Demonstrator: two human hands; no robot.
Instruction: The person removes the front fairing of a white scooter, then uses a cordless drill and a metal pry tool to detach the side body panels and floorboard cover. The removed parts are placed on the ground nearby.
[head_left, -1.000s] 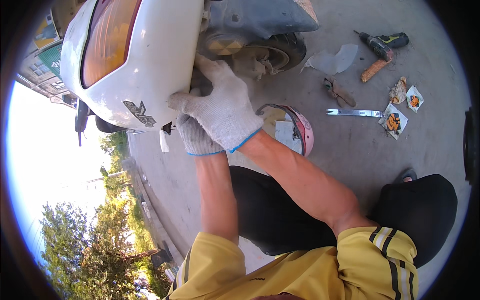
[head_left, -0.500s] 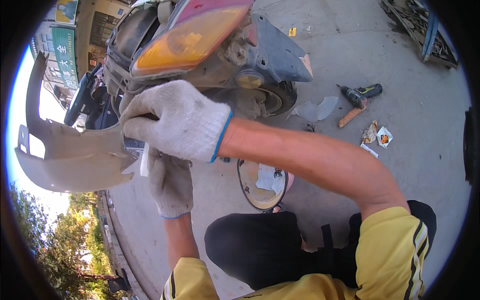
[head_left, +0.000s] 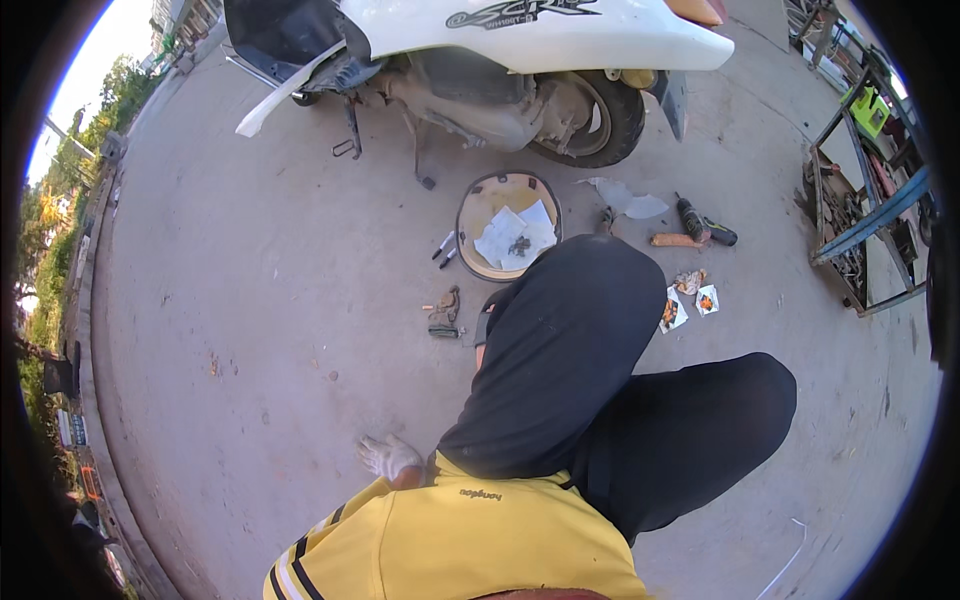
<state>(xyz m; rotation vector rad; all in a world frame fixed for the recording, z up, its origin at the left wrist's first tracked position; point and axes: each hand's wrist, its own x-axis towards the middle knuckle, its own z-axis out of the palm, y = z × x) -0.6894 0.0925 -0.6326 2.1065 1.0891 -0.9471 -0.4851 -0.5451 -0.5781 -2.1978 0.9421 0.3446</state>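
Note:
My left hand (head_left: 388, 457), in a whitish knit glove, is low beside the yellow shirt, over the grey ground. Its fingers are spread and nothing shows in them. I cannot tell whether it touches the ground. No part of my right hand shows. Ahead stands a white scooter (head_left: 560, 38) with a dusty rear wheel (head_left: 592, 120). Between it and my knees lies an oval, cream-lined tray-like piece (head_left: 478, 212) with a dark rim. White papers (head_left: 533, 222) and a small pile of dark bits (head_left: 519, 246) lie in it.
Two markers (head_left: 444, 250) lie left of the oval piece, and a greyish-brown object (head_left: 444, 313) is nearer me. To the right are a cordless drill (head_left: 692, 218), an orange-brown bar (head_left: 675, 240), a translucent sheet (head_left: 640, 205) and small packets (head_left: 708, 300). A metal rack (head_left: 866, 240) stands far right.
The view has swung from the scooter's rear light to its side. Both gloved hands have left the grey panel piece, which is out of sight. My left hand is now low beside me.

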